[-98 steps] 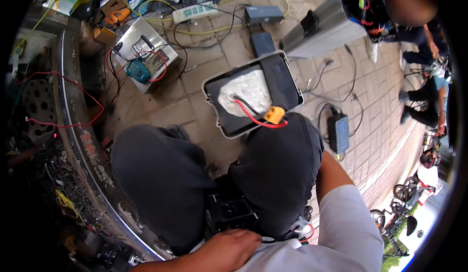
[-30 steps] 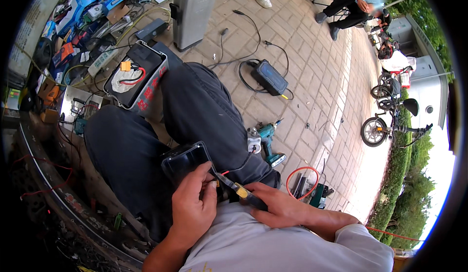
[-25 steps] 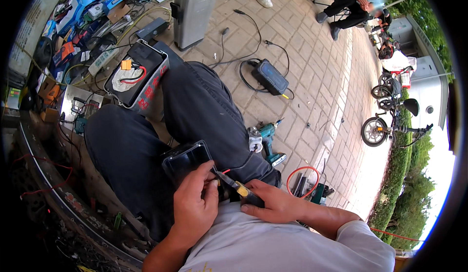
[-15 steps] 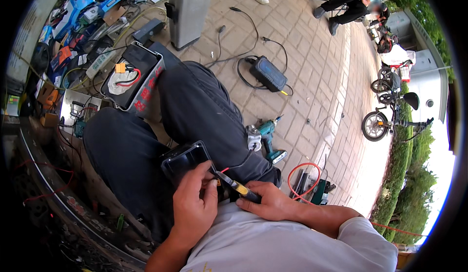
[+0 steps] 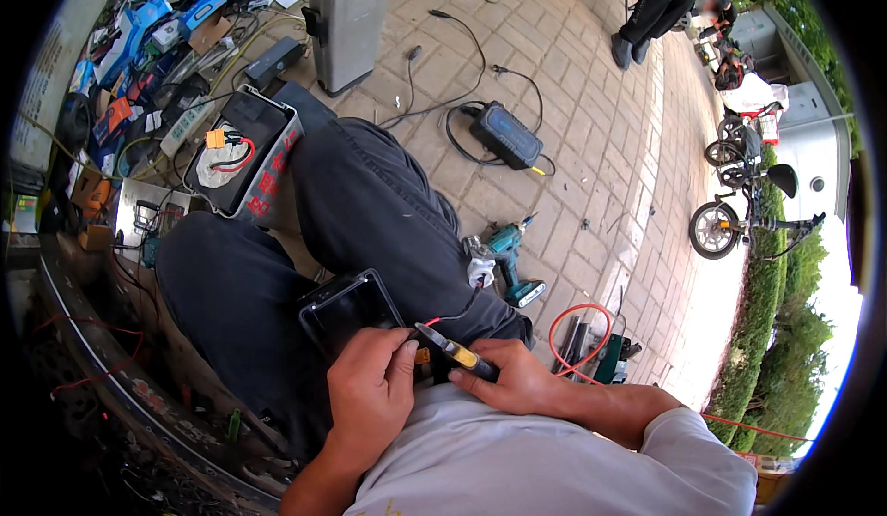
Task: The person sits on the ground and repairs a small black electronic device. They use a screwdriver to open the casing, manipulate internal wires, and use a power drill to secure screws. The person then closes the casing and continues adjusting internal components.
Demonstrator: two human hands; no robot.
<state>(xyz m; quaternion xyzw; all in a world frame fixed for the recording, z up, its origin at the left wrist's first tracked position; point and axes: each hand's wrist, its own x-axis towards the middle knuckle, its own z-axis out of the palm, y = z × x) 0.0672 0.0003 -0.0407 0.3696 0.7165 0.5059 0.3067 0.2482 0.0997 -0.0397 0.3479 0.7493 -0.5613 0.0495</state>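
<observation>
In my right hand is a pair of pliers with grey jaws and yellow-and-black handles, pointing up and left. My left hand is closed beside the jaws, thumb against forefinger; what it pinches is too small to tell. A thin dark cable with a red end comes close to the plier jaws, running from a silver-wrapped piece at my thigh. An open black plastic box lies in my lap, partly behind my left hand. A small yellow connector shows between my hands.
A battery case with a yellow plug stands beyond my knees. On the paving are a cordless drill, a charger with cables, and a red hose. Clutter fills the far left. A person sits far right.
My left forefinger has come down from the box's edge and closed toward the thumb. The plier jaws look slightly more parted near the red cable end. The view has shifted slightly.
</observation>
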